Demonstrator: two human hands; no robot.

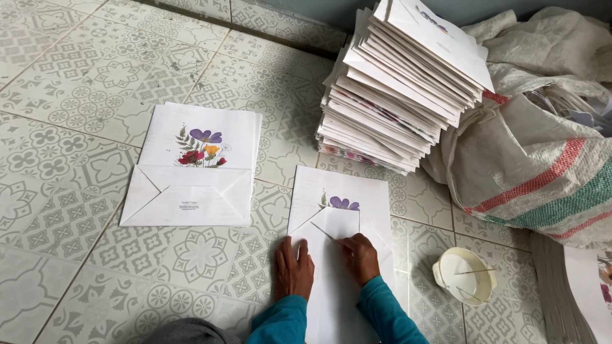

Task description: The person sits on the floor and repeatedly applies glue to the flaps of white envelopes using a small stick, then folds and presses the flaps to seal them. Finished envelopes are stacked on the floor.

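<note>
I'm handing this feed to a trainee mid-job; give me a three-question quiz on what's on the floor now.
1. True or false: both hands, left hand and right hand, rest on the paper bag being folded.
2. What lies right of that bag? A) scissors B) a small white bowl C) a ruler
3. Name the thing leaning against the tall stack of bags.

Key: 1 true; 2 B; 3 a woven sack with red and green stripes.

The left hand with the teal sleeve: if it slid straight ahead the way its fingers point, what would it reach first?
Probably the folded flap of the flat paper bag the left hand rests beside, then its purple flower print; depth is hard to judge.
</note>
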